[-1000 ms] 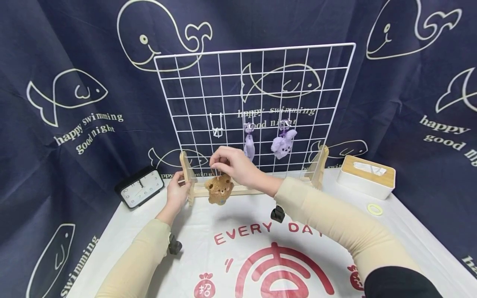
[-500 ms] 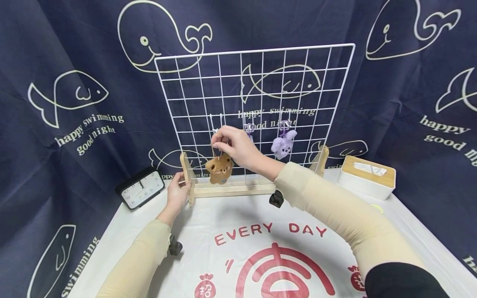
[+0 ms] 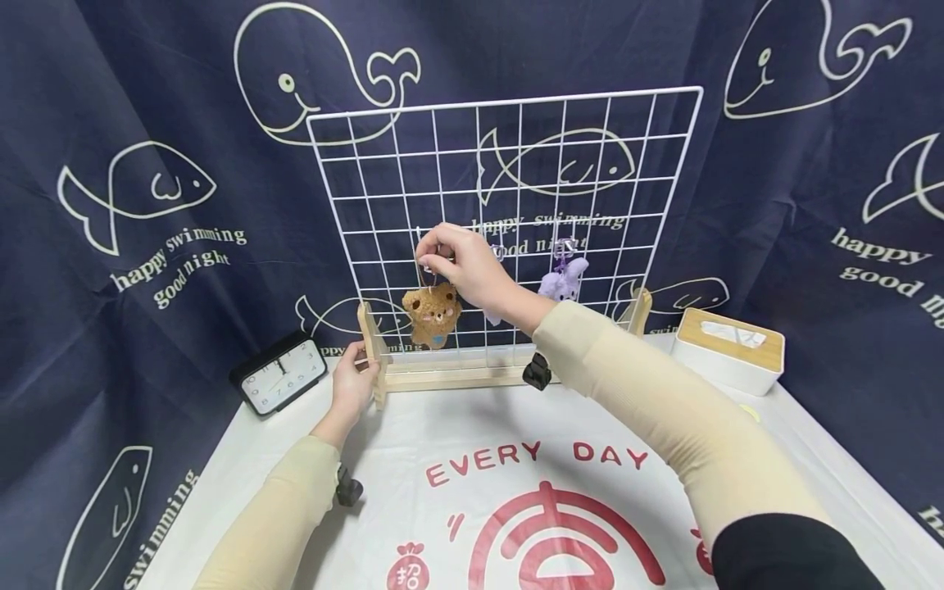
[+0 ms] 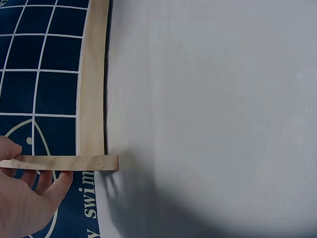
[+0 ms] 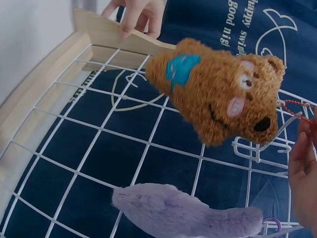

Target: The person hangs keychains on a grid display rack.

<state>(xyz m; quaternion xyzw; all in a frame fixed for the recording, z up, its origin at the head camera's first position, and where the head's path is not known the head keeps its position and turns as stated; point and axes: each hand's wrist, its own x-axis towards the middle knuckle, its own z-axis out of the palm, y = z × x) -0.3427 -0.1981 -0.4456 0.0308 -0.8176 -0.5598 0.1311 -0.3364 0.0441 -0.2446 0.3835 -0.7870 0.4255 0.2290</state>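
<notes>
My right hand (image 3: 468, 266) pinches the red cord (image 5: 294, 102) of a brown bear plush charm (image 3: 431, 315), which hangs below the fingers before the left part of a white wire grid (image 3: 519, 164). In the right wrist view the bear (image 5: 218, 94) has a blue patch on its belly. A white wire hook (image 5: 247, 151) on the grid is right by the cord and my fingertips; my hand mostly covers it in the head view. My left hand (image 3: 350, 383) grips the grid's left wooden foot (image 4: 64, 162), thumb on one side and fingers on the other.
Two purple plush charms hang right of the bear; the nearer one (image 5: 183, 210) is mostly behind my right hand, the other plush (image 3: 562, 280) farther right. A black clock (image 3: 280, 373) stands left, a tissue box (image 3: 726, 348) right. A pale yellow ring (image 3: 751, 412) is partly covered by my sleeve.
My right hand has lifted the bear charm from low before the wooden base up to the hook, which it now overlaps. My left hand stays on the wooden foot.
</notes>
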